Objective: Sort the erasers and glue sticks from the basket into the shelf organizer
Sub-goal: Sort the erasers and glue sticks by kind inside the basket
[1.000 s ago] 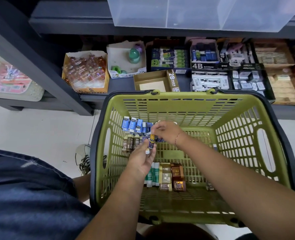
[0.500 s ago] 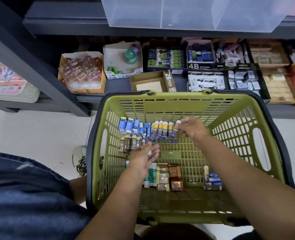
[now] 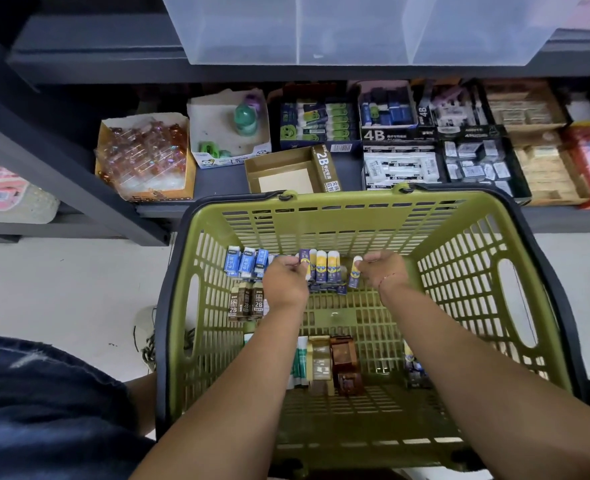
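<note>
Both hands are down in the green basket (image 3: 355, 202), working at the row of glue sticks (image 3: 322, 266) that stands along its far wall. The left hand (image 3: 284, 282) has its fingers curled on the left end of that row, pinching the purple-and-yellow stick there. The right hand (image 3: 385, 271) pinches a lone stick (image 3: 355, 273) at the right end, which sits just apart from the others with a small gap between.

Left of the row, also by the far wall, are the blue erasers (image 3: 246, 261). Just nearer than those there's a little bunch of brown 2B erasers (image 3: 246, 301), right beside the left wrist. Toward the near edge of the basket floor there's a clump of green-and-white sticks (image 3: 300, 362) and brown packs (image 3: 345, 365). A few more bits (image 3: 413, 370) lie by the right forearm, too hidden to tell what they are.

Beyond the basket the shelf (image 3: 217, 183) carries open boxes. A 2B box (image 3: 286, 171) with its bare bottom showing sits right by the basket's far rim, with 4B boxes (image 3: 399, 164) to its right. A clear bin (image 3: 355, 26) is on the level above.
</note>
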Demonstrator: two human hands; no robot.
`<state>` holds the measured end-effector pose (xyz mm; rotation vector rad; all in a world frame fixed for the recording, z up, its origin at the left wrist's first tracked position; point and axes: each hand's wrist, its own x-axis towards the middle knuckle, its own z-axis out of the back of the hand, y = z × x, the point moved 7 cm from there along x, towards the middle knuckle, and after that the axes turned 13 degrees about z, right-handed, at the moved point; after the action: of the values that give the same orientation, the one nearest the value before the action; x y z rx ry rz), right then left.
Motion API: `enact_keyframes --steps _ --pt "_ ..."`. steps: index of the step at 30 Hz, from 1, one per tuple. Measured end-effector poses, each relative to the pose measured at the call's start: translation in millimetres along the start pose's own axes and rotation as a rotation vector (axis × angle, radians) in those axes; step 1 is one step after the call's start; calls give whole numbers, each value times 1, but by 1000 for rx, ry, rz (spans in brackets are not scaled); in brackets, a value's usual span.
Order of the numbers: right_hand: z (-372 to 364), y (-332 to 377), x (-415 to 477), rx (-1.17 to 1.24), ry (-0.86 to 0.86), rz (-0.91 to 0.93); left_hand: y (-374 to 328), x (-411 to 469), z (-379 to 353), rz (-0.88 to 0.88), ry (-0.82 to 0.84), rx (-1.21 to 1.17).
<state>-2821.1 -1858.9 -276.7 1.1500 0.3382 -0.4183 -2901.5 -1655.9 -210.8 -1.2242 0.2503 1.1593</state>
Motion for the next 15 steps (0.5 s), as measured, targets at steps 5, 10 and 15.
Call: enact_keyframes --steps 5,10,15 --pt "-8 -14 4 -43 81 12 -4 4 -3 -99 -58 196" --pt "-27 -16 -3 -14 218 -9 -6 7 -4 -121 -82 243" --pt "-1 -5 -8 -31 325 -2 -4 -4 2 -173 -56 267"
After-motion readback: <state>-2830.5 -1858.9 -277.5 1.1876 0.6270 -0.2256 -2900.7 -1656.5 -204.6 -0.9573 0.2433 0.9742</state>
